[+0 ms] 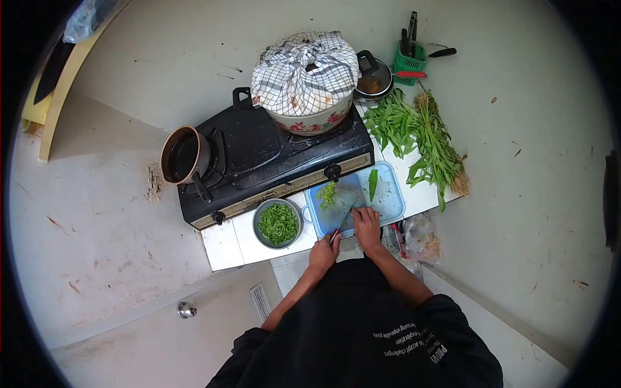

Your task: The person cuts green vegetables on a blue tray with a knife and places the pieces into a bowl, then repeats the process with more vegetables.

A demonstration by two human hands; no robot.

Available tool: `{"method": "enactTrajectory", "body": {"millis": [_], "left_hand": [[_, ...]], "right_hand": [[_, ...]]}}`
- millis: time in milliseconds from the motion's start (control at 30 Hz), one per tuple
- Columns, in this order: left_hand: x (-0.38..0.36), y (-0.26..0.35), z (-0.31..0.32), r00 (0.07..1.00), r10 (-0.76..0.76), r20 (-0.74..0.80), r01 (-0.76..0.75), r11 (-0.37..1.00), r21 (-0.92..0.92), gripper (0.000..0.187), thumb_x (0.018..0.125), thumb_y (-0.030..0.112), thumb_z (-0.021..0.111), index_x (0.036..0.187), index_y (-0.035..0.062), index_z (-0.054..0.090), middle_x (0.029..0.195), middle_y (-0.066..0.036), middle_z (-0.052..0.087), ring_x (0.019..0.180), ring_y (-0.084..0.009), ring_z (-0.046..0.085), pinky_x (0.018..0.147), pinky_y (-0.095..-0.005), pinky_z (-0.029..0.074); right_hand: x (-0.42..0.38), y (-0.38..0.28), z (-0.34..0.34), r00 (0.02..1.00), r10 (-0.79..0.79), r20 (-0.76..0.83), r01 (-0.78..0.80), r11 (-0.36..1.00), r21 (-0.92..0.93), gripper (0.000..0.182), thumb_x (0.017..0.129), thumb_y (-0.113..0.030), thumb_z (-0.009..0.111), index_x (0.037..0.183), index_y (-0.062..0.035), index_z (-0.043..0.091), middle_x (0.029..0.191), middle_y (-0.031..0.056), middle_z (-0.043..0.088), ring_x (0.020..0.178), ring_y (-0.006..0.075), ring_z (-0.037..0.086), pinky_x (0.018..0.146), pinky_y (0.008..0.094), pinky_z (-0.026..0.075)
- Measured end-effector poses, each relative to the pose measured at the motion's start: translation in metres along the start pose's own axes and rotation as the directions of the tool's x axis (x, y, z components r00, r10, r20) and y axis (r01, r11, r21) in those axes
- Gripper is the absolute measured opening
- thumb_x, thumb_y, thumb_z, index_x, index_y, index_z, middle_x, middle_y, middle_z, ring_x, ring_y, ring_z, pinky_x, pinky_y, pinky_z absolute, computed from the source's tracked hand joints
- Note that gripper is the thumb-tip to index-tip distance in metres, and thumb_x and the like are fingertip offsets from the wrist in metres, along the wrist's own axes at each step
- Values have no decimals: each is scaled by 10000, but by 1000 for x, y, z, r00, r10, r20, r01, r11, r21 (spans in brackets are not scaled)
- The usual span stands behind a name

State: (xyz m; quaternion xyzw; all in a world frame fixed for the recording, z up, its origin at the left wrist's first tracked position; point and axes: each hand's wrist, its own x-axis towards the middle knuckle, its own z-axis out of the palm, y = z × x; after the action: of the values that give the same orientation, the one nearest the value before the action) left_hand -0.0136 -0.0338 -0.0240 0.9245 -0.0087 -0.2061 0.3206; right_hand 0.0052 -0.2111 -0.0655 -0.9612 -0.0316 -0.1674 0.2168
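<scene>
A blue cutting board [349, 223] lies on a light blue tray [396, 184] on the white tiled counter. My left hand [323, 253] is closed round the handle of a knife [343, 222], whose blade points up over the board. Beside the blade, my right hand [366, 226] rests on the board with its fingers pressed together; what they hold is too small to name. Chopped greens [326, 194] sit on the board's far left, and a long green leaf [373, 185] lies right of it. Left of the tray stands a grey bowl [257, 234] of chopped greens [279, 224].
Behind is a black stove [242, 152] with a cloth-topped large pot [304, 119] and a small saucepan [185, 155]. Leafy greens with roots [430, 139] lie at right. Farther back are a lidded pan [373, 84] and a green utensil basket [410, 61]. Plastic bags [420, 239] hang below.
</scene>
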Motion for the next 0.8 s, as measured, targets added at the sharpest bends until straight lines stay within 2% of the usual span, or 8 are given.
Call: {"method": "enactTrajectory", "body": {"millis": [167,433,533,800], "left_hand": [[3,-4,4,999,32,-9,-32,1000,-1,467,995,451,532,978,0,655,751,-304,657,754,-502,653,687,-574,519],[-2,1,-11,999,14,-48,-13,1000,1,441,997,423,547,965,-6,644,697,-267,656,680,-470,656,623,-536,512],[-6,2,-15,1000,-21,7,21,1000,-11,437,995,431,538,1001,7,644,758,-297,666,749,-489,661,682,-566,524],[-6,-1,-9,999,48,-18,-47,997,64,430,1000,422,533,993,3,630,730,-299,658,703,-495,656,633,-566,529]], "right_hand": [[2,0,-2,1000,-4,11,5,998,-57,308,779,-61,638,1082,-64,690,959,41,590,953,241,561,818,386,422],[2,5,-1,999,19,32,-21,999,48,349,741,11,630,1073,-65,705,977,60,598,966,257,560,837,404,418],[4,1,-6,999,30,42,-31,999,40,367,736,25,625,1085,-57,699,997,71,587,980,263,554,835,405,418],[3,1,-1,999,23,38,-25,998,53,395,723,46,620,1103,-37,693,1007,85,571,994,271,543,834,407,420]]}}
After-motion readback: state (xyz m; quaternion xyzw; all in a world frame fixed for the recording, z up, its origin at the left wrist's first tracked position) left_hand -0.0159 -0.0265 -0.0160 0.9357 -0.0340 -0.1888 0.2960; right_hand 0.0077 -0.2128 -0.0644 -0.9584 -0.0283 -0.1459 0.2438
